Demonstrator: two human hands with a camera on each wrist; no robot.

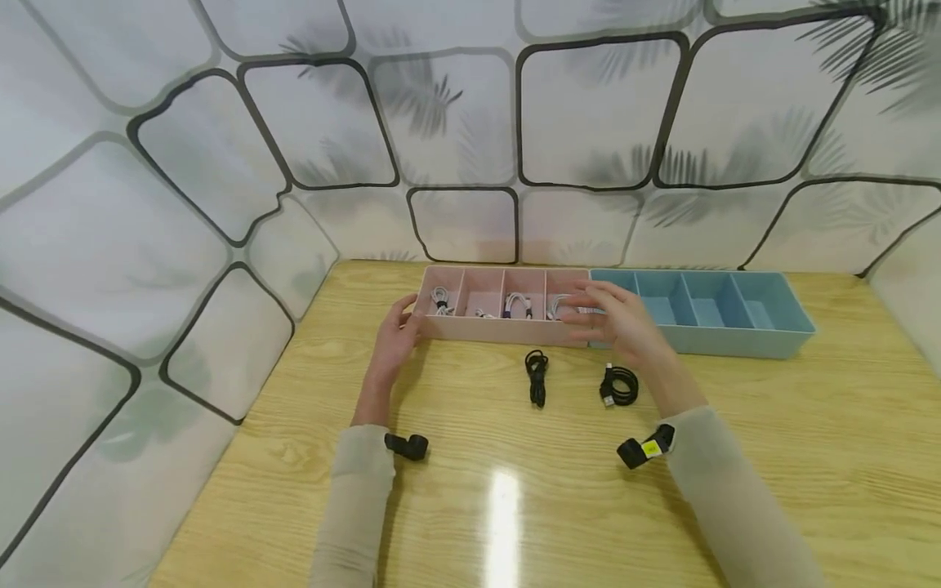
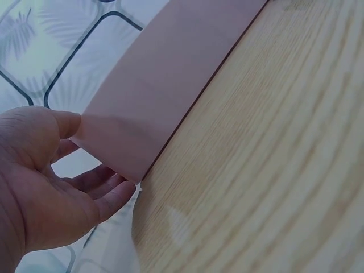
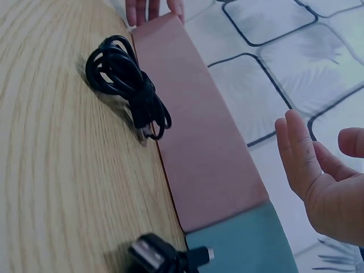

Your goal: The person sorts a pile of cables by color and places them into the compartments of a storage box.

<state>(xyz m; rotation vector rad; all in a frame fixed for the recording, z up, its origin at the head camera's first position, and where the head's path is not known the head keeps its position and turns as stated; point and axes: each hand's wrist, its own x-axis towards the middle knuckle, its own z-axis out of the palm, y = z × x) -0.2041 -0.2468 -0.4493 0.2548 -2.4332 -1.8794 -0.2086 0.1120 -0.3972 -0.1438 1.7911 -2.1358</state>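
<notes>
My left hand (image 1: 397,339) touches the left end of the pink divided box (image 1: 507,329). In the left wrist view, its thumb and fingertips (image 2: 119,193) rest along that end, loosely bent. My right hand (image 1: 621,322) hovers over the right end of the pink box, fingers spread and holding nothing. White coiled cables (image 1: 441,300) lie in the pink compartments; my right fingers partly cover the rightmost one. A bundled black cable (image 1: 537,378) lies in front of the pink box. Below my right hand lies a coiled black USB cable (image 1: 619,385).
A light blue divided box (image 1: 735,340) adjoins the pink box on the right, its visible compartments bare. Both stand on a wooden table (image 1: 294,490) near a patterned backdrop (image 1: 456,122). Each wrist wears a small black camera (image 1: 408,446).
</notes>
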